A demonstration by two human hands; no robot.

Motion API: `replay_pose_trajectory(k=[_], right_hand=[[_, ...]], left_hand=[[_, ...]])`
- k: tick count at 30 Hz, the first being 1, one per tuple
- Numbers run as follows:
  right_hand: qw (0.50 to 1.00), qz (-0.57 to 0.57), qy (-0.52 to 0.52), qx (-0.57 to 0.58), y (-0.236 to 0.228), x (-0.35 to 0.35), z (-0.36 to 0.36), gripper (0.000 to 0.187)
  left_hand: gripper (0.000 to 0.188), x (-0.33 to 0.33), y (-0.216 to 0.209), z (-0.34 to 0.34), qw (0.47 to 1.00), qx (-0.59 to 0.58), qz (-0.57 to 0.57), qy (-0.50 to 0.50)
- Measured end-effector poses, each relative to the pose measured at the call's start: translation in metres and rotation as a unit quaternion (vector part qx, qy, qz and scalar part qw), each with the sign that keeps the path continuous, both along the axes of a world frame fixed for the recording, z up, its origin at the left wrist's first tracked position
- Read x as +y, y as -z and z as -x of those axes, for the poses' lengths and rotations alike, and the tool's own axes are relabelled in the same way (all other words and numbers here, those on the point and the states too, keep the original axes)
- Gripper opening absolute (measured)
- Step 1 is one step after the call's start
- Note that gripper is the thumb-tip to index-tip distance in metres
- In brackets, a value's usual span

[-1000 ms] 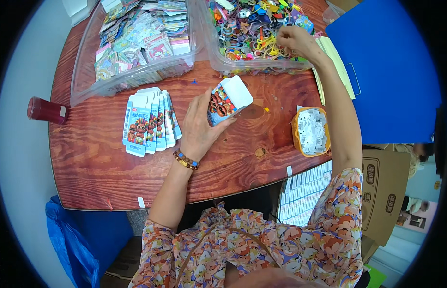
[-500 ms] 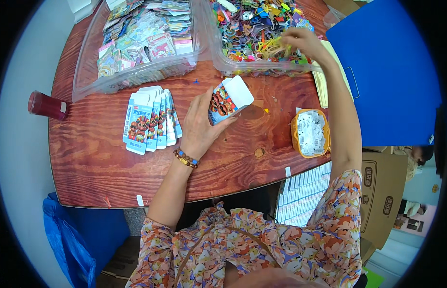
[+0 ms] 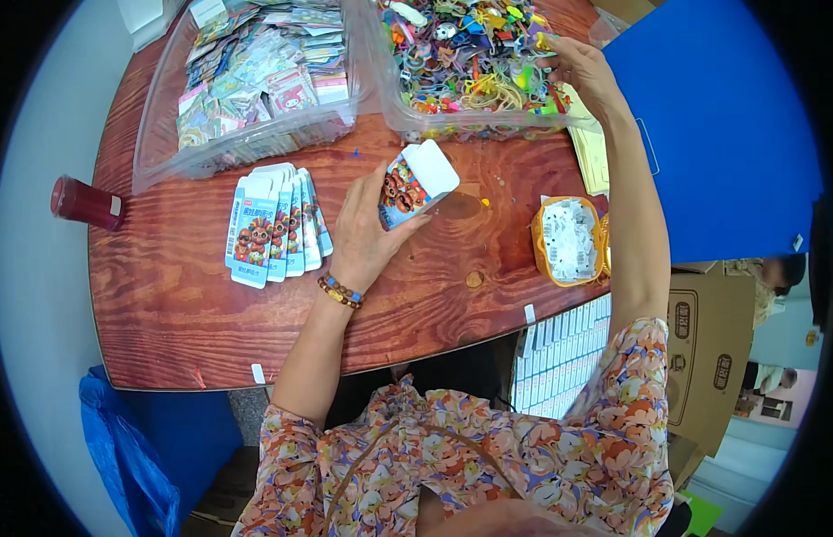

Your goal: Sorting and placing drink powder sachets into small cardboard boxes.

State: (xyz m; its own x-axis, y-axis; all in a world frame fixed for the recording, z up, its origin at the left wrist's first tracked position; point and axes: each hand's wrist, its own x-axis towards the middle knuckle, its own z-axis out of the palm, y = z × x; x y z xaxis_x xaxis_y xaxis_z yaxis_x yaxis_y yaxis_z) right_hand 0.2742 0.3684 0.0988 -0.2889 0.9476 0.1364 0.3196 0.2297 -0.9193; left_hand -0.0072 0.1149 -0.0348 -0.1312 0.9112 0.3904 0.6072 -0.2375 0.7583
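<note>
My left hand (image 3: 363, 224) is closed round a small blue-and-white carton (image 3: 403, 192) with cartoon figures on its front, held tilted above the table with its white top flap raised. At the far right, my right hand (image 3: 588, 79) is over the edge of a clear plastic bin (image 3: 488, 123) full of small colourful trinkets (image 3: 457, 67). Its fingers are bent together at a yellow bit; whatever they pinch is too small to make out. Left of my left hand lies a fanned stack of flat cartons (image 3: 272, 228) with the same print.
Another clear bin (image 3: 157, 152) holds many small card packets (image 3: 273, 67). A yellow basket (image 3: 544, 255) of white slips (image 3: 573, 237) stands at the right, near yellow sheets (image 3: 591, 157). A dark red jar (image 3: 85, 204) lies at the left. White boxes (image 3: 560, 358) sit below the table edge.
My right hand has moved right and slightly farther away, leaving the yellow strings in the bin. The carton stays in my left hand. The whole view has shifted slightly.
</note>
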Motion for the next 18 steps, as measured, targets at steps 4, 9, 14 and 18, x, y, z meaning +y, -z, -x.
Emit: replay_pose_trajectory(k=[4,9,14,18], right_hand=[[0.995,0.056,-0.064,-0.050,-0.005,-0.041,0.035,0.039],[0.969,-0.106,-0.210,-0.080,-0.009,-0.102,0.073,0.019],[0.889,-0.309,-0.280,-0.190,0.003,-0.130,0.098,0.023],[0.861,-0.317,-0.286,-0.277,0.012,-0.135,0.093,0.026]], left_hand=[[0.082,0.000,0.002,0.001,1.000,0.008,-0.029,0.000],[0.082,0.002,-0.005,-0.001,0.998,0.000,-0.062,-0.019],[0.081,0.002,-0.010,0.002,0.998,-0.008,-0.061,-0.014],[0.084,0.004,-0.004,-0.002,0.997,0.001,-0.075,0.001]])
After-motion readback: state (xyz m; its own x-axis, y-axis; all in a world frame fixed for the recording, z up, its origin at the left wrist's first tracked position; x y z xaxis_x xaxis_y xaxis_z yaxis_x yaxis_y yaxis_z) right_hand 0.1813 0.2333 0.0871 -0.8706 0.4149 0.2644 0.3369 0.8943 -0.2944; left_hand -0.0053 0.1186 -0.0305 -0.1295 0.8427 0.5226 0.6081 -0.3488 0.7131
